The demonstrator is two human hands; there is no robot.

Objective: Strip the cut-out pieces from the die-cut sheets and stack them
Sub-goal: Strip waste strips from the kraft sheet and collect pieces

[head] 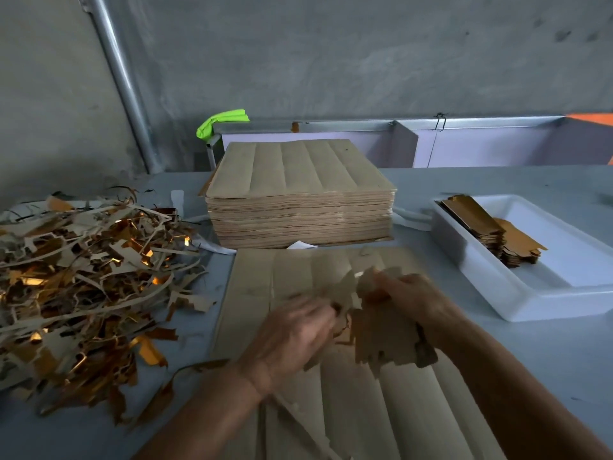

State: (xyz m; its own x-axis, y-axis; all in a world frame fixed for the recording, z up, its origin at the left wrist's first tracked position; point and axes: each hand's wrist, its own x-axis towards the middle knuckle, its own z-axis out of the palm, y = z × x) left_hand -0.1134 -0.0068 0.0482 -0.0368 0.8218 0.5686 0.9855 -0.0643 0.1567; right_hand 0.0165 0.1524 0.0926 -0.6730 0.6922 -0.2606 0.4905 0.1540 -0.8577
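A brown die-cut sheet (pixel 288 280) lies flat on the table in front of me. Over it my right hand (pixel 413 297) grips a bundle of cut-out pieces (pixel 384 340), held on edge. My left hand (pixel 292 333), blurred by motion, has its fingers at the left edge of that bundle, pinching a piece there. A tall stack of die-cut sheets (pixel 298 190) stands behind the flat sheet. Finished gold-faced pieces (pixel 491 227) lie stacked in a white tray (pixel 517 293) at the right.
A big heap of stripped scrap, brown and gold (pixel 83 280), covers the table's left side. The grey table (pixel 517 360) shows at the front right. A metal rail (pixel 331 126), a green cloth (pixel 220 122) and a concrete wall stand behind.
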